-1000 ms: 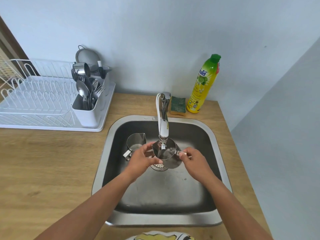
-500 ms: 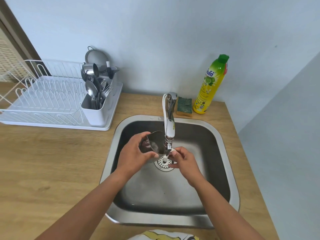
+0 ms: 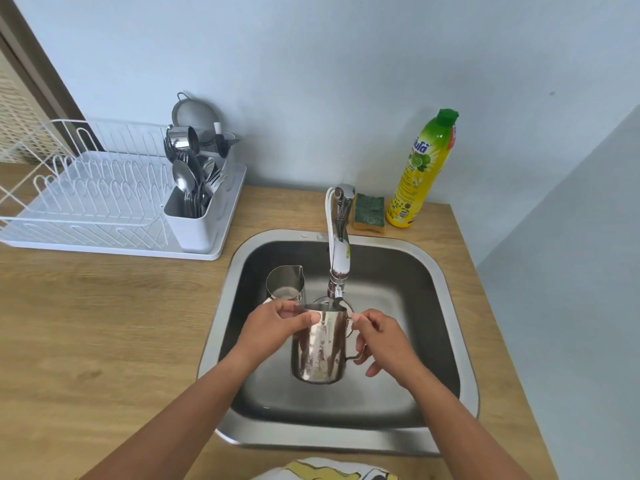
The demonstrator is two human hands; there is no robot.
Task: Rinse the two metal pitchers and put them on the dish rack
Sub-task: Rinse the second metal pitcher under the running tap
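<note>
I hold a large metal pitcher [image 3: 320, 348] upright over the sink [image 3: 446, 292], its rim just under the faucet [image 3: 338, 251] spout. My left hand [image 3: 273, 329] grips its rim and left side. My right hand [image 3: 382, 336] holds the handle on its right. A smaller metal pitcher [image 3: 285, 284] stands upright on the sink floor at the back left, apart from both hands. The white dish rack [image 3: 93, 199] sits on the counter to the left of the sink.
A white cutlery holder [image 3: 199, 216] full of spoons and forks stands at the rack's right end, with a strainer behind it. A green sponge [image 3: 370, 209] and a yellow dish soap bottle [image 3: 424, 171] stand behind the sink. The wooden counter [image 3: 104, 323] surrounds the sink.
The large pitcher was tilted on its side half a second ago; it now stands upright and lower under the spout. The camera view shifted, so the small pitcher shows again.
</note>
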